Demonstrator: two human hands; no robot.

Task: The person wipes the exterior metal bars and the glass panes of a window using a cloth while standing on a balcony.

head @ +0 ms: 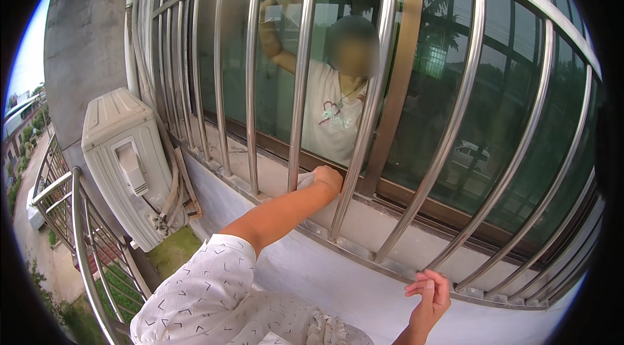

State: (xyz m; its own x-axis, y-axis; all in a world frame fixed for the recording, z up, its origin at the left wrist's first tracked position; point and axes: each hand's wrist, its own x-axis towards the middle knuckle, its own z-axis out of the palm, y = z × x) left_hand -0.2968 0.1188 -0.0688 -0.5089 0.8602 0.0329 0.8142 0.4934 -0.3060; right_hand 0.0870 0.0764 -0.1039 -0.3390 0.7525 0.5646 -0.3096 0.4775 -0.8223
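Note:
My left hand (329, 179) reaches between two upright metal bars (303, 76) of a window guard. Its fingers are closed on a light grey cloth (305, 179), held low beside the window's brown frame (397, 191); the hand hides part of the cloth. Behind the bars is the sliding window's dark glass (434, 116). My right hand (430, 291) is outside the guard, close to its bottom rail (399, 274), with fingers loosely bent and nothing seen in it.
Through the glass, a person in a white top (331, 116) has one arm raised. At left, an outdoor air-conditioner unit (122, 164) stands by a grey wall (83, 42), with pipes beside it. A metal railing (78, 233) runs at lower left, above grass and a path.

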